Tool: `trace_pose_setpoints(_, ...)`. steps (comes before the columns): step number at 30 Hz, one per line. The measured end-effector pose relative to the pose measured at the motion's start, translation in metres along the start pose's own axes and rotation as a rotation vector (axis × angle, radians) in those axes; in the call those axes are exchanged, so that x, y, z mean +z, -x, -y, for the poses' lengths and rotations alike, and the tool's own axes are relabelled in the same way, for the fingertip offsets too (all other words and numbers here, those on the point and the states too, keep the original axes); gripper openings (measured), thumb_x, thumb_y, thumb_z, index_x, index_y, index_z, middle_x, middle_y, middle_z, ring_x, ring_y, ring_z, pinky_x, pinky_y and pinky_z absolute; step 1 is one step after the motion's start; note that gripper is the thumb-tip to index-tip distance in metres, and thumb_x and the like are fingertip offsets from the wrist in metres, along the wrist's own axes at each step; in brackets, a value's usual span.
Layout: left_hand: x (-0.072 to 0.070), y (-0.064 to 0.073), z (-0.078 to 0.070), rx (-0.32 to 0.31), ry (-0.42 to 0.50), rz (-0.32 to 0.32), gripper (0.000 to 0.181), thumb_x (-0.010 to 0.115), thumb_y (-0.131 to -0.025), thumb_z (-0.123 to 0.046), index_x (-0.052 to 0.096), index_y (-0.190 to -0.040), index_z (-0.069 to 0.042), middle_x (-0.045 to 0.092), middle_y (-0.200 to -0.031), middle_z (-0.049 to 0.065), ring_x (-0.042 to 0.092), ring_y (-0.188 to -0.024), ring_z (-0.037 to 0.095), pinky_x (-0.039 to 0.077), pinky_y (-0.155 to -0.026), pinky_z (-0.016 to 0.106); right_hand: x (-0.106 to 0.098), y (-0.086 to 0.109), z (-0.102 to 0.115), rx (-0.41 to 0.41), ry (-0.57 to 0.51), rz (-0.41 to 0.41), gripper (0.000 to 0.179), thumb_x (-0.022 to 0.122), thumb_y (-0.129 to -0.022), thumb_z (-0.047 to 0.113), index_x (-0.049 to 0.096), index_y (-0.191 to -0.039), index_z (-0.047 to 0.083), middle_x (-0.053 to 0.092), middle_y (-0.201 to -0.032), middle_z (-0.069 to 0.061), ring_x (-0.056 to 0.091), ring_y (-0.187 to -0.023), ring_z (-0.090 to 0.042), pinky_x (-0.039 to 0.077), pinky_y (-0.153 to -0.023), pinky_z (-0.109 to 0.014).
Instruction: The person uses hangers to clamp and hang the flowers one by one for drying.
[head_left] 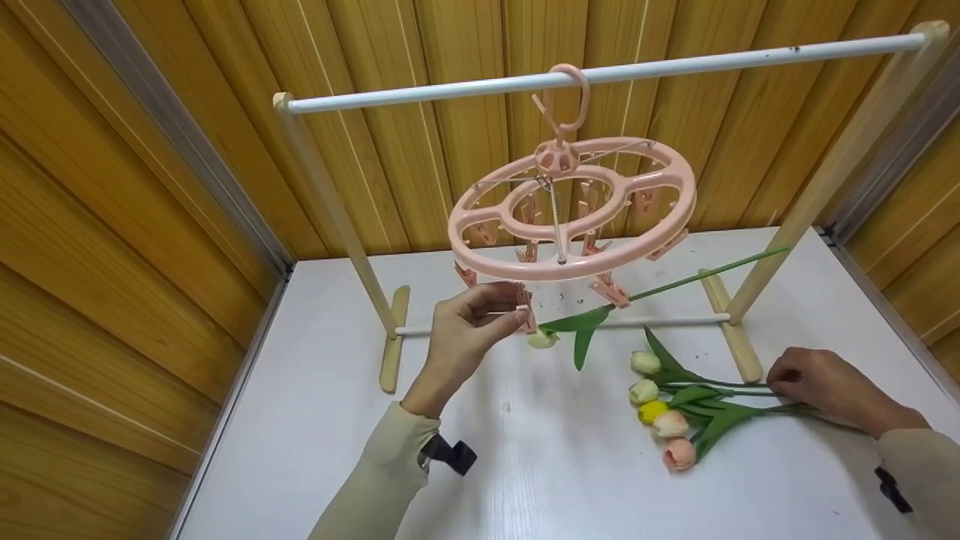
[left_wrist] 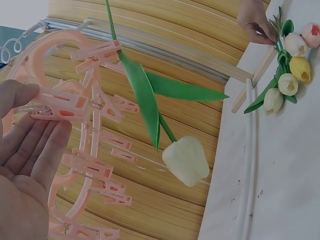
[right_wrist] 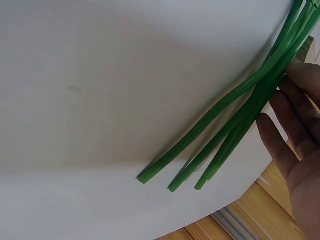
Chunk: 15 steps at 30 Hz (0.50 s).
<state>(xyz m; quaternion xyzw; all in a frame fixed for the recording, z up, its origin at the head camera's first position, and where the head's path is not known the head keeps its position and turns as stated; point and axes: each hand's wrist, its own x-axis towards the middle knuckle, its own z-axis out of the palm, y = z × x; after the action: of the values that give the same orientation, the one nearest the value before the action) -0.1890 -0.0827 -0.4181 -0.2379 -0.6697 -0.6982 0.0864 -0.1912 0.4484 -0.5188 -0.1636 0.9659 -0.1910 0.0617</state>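
My left hand (head_left: 465, 330) pinches a pink clothespin (left_wrist: 62, 104) between thumb and fingers. This clothespin hangs from the rim of a round pink clip hanger (head_left: 510, 268). Beside it, another clothespin (head_left: 610, 291) grips the green stem of a white artificial tulip (left_wrist: 186, 161), whose bloom tilts downward. My right hand (head_left: 832, 386) pinches at the stems of several artificial tulips lying on the table at the right. Their blooms are white, yellow (head_left: 652, 412) and pink (head_left: 679, 454). In the right wrist view, the fingertips meet the bundled green stems (right_wrist: 240, 107).
The hanger hooks over the white bar (head_left: 420, 94) of a stand with wooden legs (head_left: 337, 210). More clothespins dangle around its rings. The white table (head_left: 315, 450) is bordered by wood-patterned panels (head_left: 97, 240) at the back and sides.
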Motion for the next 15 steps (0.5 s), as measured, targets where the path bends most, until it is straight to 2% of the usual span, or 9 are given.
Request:
trace_pose_setpoints(5,0.001,0.000,-0.001,0.005,0.004,-0.004,0.028,0.078,-0.094,-0.001,0.072,-0.120,0.008,0.077,-0.113,0.015,0.074,-0.104,0.027,0.063,-0.091,0.039,0.001,0.000,-0.001,-0.031,0.007,0.010,0.017,0.083,-0.084,-0.003,0.075,-0.089,0.011,0.066,-0.087,0.008,0.060,-0.079,-0.008,0.056,-0.067,-0.026)
trace_pose_setpoints(11,0.001,0.000,-0.001,-0.001,0.006,-0.002,0.028,0.079,-0.093,-0.001,0.072,-0.120,0.008,0.077,-0.112,0.015,0.074,-0.104,0.027,0.064,-0.090,0.039,-0.003,0.001,0.003,0.011,-0.067,0.036,0.017,0.083,-0.085,0.003,0.069,-0.089,0.012,0.064,-0.085,0.006,0.057,-0.078,-0.009,0.053,-0.064,-0.025)
trace_pose_setpoints(15,0.001,0.000,0.000,-0.003,0.018,0.002,0.028,0.078,-0.094,-0.001,0.072,-0.120,0.008,0.076,-0.113,0.015,0.074,-0.103,0.028,0.063,-0.091,0.040,-0.014,0.000,0.010,0.011,-0.085,-0.020,0.016,0.082,-0.088,0.002,0.071,-0.093,0.012,0.066,-0.087,0.005,0.057,-0.079,-0.006,0.054,-0.065,-0.023)
